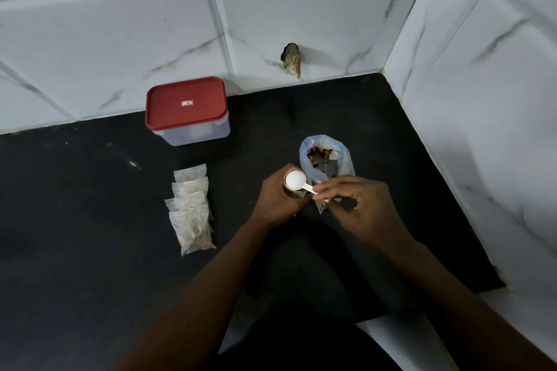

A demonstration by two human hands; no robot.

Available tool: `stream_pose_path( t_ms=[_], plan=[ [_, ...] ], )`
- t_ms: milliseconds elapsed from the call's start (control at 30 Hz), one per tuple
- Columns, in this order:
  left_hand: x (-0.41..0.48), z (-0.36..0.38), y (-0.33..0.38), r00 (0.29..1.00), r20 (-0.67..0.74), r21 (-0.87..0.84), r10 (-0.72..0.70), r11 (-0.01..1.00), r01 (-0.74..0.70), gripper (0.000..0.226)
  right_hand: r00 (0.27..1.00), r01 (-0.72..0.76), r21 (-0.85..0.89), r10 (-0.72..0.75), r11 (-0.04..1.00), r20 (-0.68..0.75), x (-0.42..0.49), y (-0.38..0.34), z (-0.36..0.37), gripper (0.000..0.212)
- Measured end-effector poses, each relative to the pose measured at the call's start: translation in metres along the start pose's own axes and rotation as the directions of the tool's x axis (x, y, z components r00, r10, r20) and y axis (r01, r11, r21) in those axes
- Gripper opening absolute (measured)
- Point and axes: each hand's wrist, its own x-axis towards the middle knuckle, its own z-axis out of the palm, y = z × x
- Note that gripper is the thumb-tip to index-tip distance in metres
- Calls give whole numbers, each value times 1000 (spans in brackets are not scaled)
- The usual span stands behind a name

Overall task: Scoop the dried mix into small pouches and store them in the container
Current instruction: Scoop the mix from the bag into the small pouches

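The black tabletop (90,190) carries a red-lidded container (187,111) at its far edge. Nearer lie overlapping filled pouches (191,208). To their right stands an open bag (325,159) of mix.

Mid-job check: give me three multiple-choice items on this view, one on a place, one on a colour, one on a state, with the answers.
1. The filled small clear plastic pouches lie: A) in the container; B) on the black counter; C) on the lid.
2. The clear rectangular plastic container's lid is: A) red; B) blue; C) white.
3. The right hand: A) rests open; B) lifts the lid; C) pinches the white plastic scoop.
Answers: B, they overlap on the counter; A, the lid shows red; C, fingertips pinch the scoop's handle.
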Motion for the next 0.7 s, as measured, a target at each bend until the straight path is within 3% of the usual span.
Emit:
stream_pose_path(
  t_ms=[167, 267, 367, 467, 567, 700],
  plan=[
    [-4, 0, 4, 1000, 14, 2, 2, 1000, -2, 35, 993, -86, 84, 92, 993, -71, -9, -1, -1, 19],
    [-8, -2, 12, 999, 34, -21, -19, 1000, 19, 40, 945, -276, 333, 317, 902, -75, -10, -7, -3, 20],
    [-9, -4, 14, 999, 36, 5, -4, 1000, 4, 36, 796, -381, 684, 597, 622, -100, -6, -8, -4, 20],
    [-13, -6, 14, 999, 38, 29, -4, 1000, 3, 34, 574, -417, 814, 812, 405, -109, 1, 8, -1, 17],
    [-18, -8, 13, 999, 32, 43, -5, 999, 4, 38, 448, -512, 782, 887, 356, -111, 5, 35, 10, 18],
    [-26, -11, 14, 999, 26, 32, -43, 999, 42, 44, 415, -634, 670, 901, 386, -126, 7, 51, 29, 23]
  ],
)
